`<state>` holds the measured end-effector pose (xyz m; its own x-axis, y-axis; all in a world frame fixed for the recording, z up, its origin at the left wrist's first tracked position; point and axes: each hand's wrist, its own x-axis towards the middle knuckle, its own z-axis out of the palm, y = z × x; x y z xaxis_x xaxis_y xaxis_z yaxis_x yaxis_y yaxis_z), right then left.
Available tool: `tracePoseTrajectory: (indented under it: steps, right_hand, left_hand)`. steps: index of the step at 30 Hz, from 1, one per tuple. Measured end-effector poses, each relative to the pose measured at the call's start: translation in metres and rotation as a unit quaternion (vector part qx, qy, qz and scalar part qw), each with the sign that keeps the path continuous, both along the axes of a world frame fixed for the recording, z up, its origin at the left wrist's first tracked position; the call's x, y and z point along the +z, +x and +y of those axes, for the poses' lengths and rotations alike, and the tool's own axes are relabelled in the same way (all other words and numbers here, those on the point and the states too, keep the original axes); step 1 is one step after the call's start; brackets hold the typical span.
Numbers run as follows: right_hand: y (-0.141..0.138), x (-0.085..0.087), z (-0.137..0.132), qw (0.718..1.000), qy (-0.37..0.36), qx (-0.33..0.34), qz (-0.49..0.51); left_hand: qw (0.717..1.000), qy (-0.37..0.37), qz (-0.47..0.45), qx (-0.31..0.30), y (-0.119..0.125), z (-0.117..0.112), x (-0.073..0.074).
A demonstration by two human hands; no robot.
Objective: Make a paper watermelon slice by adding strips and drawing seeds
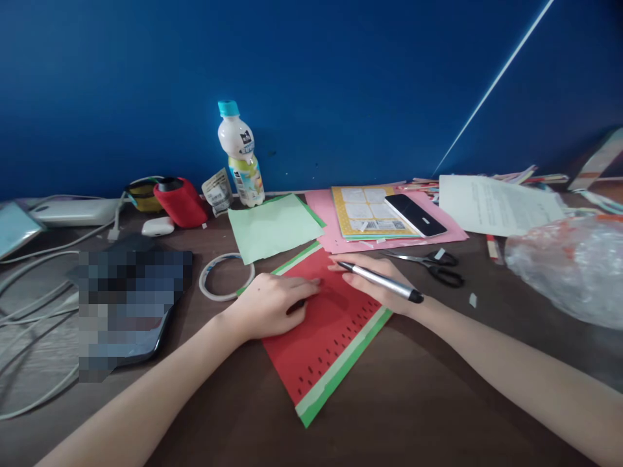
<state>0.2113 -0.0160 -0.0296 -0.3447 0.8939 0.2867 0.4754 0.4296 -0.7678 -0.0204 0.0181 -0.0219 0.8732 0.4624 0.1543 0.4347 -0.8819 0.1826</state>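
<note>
A red paper sheet (296, 347) lies at an angle on the table, with pale and green strips along two opposite edges. Black seed-like marks run in rows near its lower right edge, giving a watermelon look. My left hand (272, 303) rests on the sheet's left part, fingers reaching right and loosely bent, with nothing visible in them. On the sheet's upper right part is my right hand (377, 277), holding a silver pen (379, 279) with black ends between its fingers. The pen slants across the hand, and its tip points up and left, off the paper.
Around the sheet are a tape roll (203, 279), light green paper (272, 227), scissors (433, 261) and a phone (416, 215) on a booklet (348, 220) over pink paper (321, 220). A bottle (239, 152) stands behind. A dark tablet-like device (146, 305) and cables lie left; clear plastic wrap (569, 269) right.
</note>
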Motion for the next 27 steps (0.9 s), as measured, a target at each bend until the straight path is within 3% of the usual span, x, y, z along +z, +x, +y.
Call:
tracePoseTrajectory:
  steps: [6, 9, 12, 15, 18, 21, 24, 27]
  right_hand:
    - [-0.002, 0.003, -0.008, 0.986, 0.138, -0.027, -0.088]
    - [-0.005, 0.004, -0.010, 0.981, 0.171, -0.044, -0.076]
    - [-0.006, -0.001, -0.007, 0.982, 0.169, 0.000, -0.082]
    - [-0.005, -0.007, -0.004, 0.977, 0.172, 0.030, -0.125]
    - [-0.001, -0.008, -0.005, 0.951, 0.255, -0.007, -0.175]
    - [0.000, -0.004, -0.012, 0.924, 0.333, 0.014, -0.188]
    - [-0.003, 0.000, -0.017, 0.914, 0.359, 0.042, -0.181]
    - [-0.006, 0.001, -0.017, 0.926, 0.342, 0.013, -0.160]
  left_hand:
    - [0.997, -0.066, -0.008, -0.026, -0.003, -0.002, 0.006]
    - [0.995, -0.092, 0.005, -0.030, 0.000, -0.006, 0.009]
    - [0.992, -0.114, 0.019, -0.058, 0.005, -0.014, 0.013]
    - [0.994, -0.093, 0.041, -0.051, 0.008, -0.020, 0.018]
    - [0.997, -0.039, 0.061, -0.021, 0.008, -0.022, 0.020]
    - [0.998, -0.002, 0.067, -0.015, 0.009, -0.023, 0.019]
    - [0.997, -0.010, 0.064, -0.032, 0.011, -0.027, 0.016]
    - [0.995, -0.052, 0.048, -0.072, 0.012, -0.029, 0.013]
